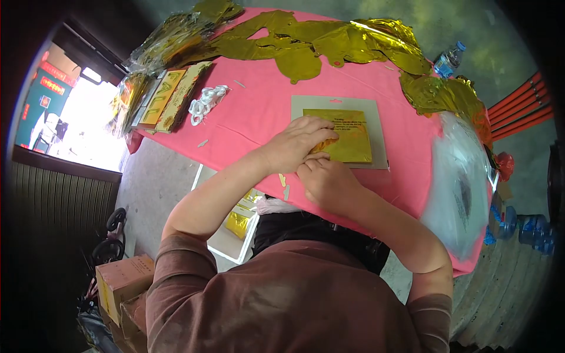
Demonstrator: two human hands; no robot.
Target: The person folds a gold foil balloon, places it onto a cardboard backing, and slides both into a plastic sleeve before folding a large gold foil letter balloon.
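Observation:
A folded gold foil sheet (353,144) with small black print lies on a grey backing card (379,132) that has a hang hole at its top. My left hand (303,141) rests over the foil's left side, its fingers bent and gripping the crinkled edge. Close against it, my right hand (329,182) is closed at the foil's lower left corner; what its fingers pinch is hidden. Both hands are near the table's front edge, almost touching.
Flat gold foil balloons (347,41) spread along the back of the pink-covered table (247,123). White string (206,105) and printed packs (170,100) lie left. Clear plastic bags (459,188) hang over the right side, below a water bottle (450,59). A white-rimmed bin (220,244) stands beneath.

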